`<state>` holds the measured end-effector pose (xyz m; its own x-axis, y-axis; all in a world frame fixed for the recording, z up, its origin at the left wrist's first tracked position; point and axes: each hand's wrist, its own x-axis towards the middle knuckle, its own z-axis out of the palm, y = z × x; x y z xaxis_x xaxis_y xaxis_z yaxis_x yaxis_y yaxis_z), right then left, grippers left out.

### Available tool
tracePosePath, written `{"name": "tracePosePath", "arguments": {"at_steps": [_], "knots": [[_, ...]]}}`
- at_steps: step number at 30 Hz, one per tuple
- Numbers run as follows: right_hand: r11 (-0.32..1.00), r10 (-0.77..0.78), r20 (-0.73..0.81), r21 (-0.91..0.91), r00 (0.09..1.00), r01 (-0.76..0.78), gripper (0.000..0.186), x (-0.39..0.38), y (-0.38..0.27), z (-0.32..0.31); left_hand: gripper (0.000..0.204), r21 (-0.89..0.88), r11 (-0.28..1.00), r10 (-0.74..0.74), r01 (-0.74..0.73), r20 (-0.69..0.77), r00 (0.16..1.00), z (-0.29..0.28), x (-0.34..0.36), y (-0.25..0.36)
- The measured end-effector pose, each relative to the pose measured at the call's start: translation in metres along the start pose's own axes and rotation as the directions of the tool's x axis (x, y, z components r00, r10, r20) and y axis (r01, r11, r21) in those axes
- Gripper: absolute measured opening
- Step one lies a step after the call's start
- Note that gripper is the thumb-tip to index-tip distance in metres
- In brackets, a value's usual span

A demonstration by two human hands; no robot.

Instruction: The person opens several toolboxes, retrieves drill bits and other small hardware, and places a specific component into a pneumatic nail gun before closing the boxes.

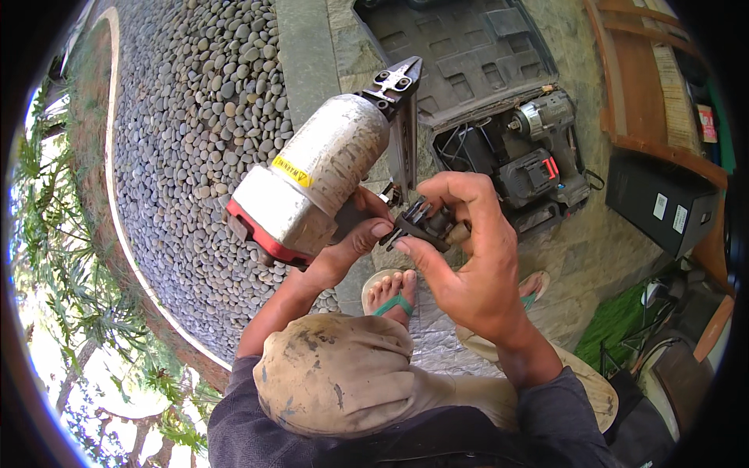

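A large silver cylindrical power tool with a red-edged base slants up and right. Dark plier-like jaws form its far end. Beneath its body, my left hand curls closed around what looks like its dark grip, partly hidden by the body. The left thumb tip meets a small black mechanical part with prongs and a rounded end. My right hand pinches that part between thumb and fingers, just right of the tool. Its exact kind is unclear.
An unfolded black tool case lies ahead on stone paving, holding a cordless impact wrench and a battery. Grey pebbles cover the left. A black box stands right, near wooden furniture. My sandalled feet are below.
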<state>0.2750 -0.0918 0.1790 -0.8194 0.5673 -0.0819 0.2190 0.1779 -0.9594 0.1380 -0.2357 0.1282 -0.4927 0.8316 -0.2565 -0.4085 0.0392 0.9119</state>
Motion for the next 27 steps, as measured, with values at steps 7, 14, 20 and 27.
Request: {"name": "tracePosePath", "arguments": {"at_steps": [7,14,20,27], "knots": [[0.993,0.065,0.001,0.098,0.998,-0.065,0.061,-0.002,0.005,-0.003,0.031,0.025,0.999,-0.027,0.026,0.038,0.999,0.006,-0.001,-0.002],[0.997,-0.079,0.0,-0.01,0.997,0.079,0.067,-0.002,0.006,-0.004,0.035,-0.054,0.997,0.051,-0.05,0.028,0.998,0.006,0.0,-0.006],[0.95,-0.278,0.01,-0.144,0.961,0.276,0.068,-0.002,0.008,0.0,0.05,-0.083,0.996,0.015,-0.025,-0.112,0.994,0.016,0.003,-0.006],[0.926,-0.354,0.025,-0.129,0.935,0.354,0.068,0.001,0.017,-0.001,0.029,-0.022,0.998,-0.054,0.054,0.01,0.999,0.014,0.002,0.001]]}}
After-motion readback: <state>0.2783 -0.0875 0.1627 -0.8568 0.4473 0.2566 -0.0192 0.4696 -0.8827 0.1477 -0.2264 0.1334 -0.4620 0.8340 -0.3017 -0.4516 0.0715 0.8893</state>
